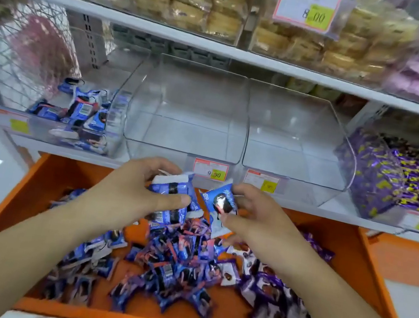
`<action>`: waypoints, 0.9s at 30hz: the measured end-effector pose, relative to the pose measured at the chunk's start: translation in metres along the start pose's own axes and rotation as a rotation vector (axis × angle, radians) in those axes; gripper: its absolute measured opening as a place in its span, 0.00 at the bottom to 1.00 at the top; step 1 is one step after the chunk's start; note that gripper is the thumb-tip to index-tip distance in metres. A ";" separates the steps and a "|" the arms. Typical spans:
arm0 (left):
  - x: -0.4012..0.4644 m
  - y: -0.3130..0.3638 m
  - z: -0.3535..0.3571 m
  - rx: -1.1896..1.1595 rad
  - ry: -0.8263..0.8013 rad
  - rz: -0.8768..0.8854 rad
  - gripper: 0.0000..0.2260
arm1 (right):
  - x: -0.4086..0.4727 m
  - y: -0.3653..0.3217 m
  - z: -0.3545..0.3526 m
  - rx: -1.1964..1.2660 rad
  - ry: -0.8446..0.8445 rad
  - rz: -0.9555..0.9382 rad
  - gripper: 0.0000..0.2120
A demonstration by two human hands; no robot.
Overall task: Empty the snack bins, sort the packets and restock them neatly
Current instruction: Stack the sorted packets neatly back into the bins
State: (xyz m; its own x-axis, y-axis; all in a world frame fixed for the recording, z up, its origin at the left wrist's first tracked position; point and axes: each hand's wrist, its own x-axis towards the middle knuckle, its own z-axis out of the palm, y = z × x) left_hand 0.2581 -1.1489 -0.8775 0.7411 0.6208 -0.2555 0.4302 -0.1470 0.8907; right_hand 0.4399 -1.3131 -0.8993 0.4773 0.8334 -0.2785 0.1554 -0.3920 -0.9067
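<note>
Now the left hand grips a small stack of blue snack packets, and the right hand pinches one blue packet with a dark cookie picture. Both are above the orange tray, full of mixed packets, before two clear plastic bins.

**Snack packets held over the orange tray**

A small stack of blue packets is gripped in the left hand, and a single blue packet is pinched by the right hand. Loads more are piled in the orange tray below. Two clear bins are seen bare on the shelf behind.
</note>
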 end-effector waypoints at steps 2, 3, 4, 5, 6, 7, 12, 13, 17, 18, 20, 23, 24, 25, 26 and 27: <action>0.006 -0.015 -0.017 0.353 -0.019 -0.009 0.19 | 0.010 0.012 0.017 -0.172 0.015 0.008 0.16; 0.009 -0.025 -0.027 0.484 -0.023 -0.023 0.20 | 0.016 0.017 0.030 -0.248 0.012 0.007 0.16; 0.012 -0.037 -0.039 0.586 -0.024 -0.037 0.21 | 0.023 0.023 0.047 -0.292 -0.010 0.014 0.16; 0.015 -0.049 -0.050 0.673 -0.017 -0.044 0.22 | 0.029 0.026 0.065 -0.281 -0.057 0.029 0.16; 0.017 -0.062 -0.062 0.742 -0.002 -0.051 0.24 | 0.035 0.027 0.083 -0.223 -0.126 0.048 0.17; 0.020 -0.075 -0.072 0.787 0.015 -0.063 0.27 | 0.041 0.027 0.100 -0.140 -0.219 0.080 0.21; 0.020 -0.136 -0.096 0.905 0.012 -0.138 0.35 | 0.088 0.064 0.121 -0.262 -0.248 0.164 0.27; 0.019 -0.144 -0.094 0.901 -0.023 -0.124 0.34 | 0.097 0.078 0.111 -0.267 -0.194 0.182 0.23; 0.018 -0.163 -0.070 0.874 -0.271 -0.067 0.30 | 0.110 0.140 0.050 -0.186 -0.001 0.388 0.10; 0.020 -0.166 -0.061 0.867 -0.330 -0.057 0.29 | 0.105 0.151 0.038 -0.240 0.013 0.406 0.09; 0.029 -0.169 -0.044 0.835 -0.400 -0.044 0.25 | 0.101 0.179 0.014 -0.366 -0.010 0.421 0.13; 0.048 -0.178 -0.016 0.745 -0.428 -0.037 0.22 | 0.089 0.211 0.006 -0.729 -0.079 0.420 0.19; 0.053 -0.183 -0.006 0.707 -0.438 -0.048 0.22 | 0.086 0.219 0.006 -0.801 -0.132 0.390 0.22; 0.057 -0.189 0.005 0.673 -0.444 -0.059 0.22 | 0.084 0.226 0.008 -0.830 -0.185 0.361 0.24; 0.061 -0.197 0.015 0.650 -0.452 -0.070 0.22 | 0.086 0.236 0.009 -0.850 -0.212 0.329 0.25; 0.064 -0.204 0.024 0.632 -0.458 -0.078 0.22 | 0.087 0.242 0.012 -0.877 -0.231 0.321 0.26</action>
State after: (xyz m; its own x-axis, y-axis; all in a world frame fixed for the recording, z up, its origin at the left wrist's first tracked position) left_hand 0.2301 -1.0976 -1.0847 0.7760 0.2881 -0.5610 0.5999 -0.6119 0.5155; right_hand 0.5087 -1.3311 -1.1468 0.4419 0.6553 -0.6126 0.6832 -0.6884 -0.2436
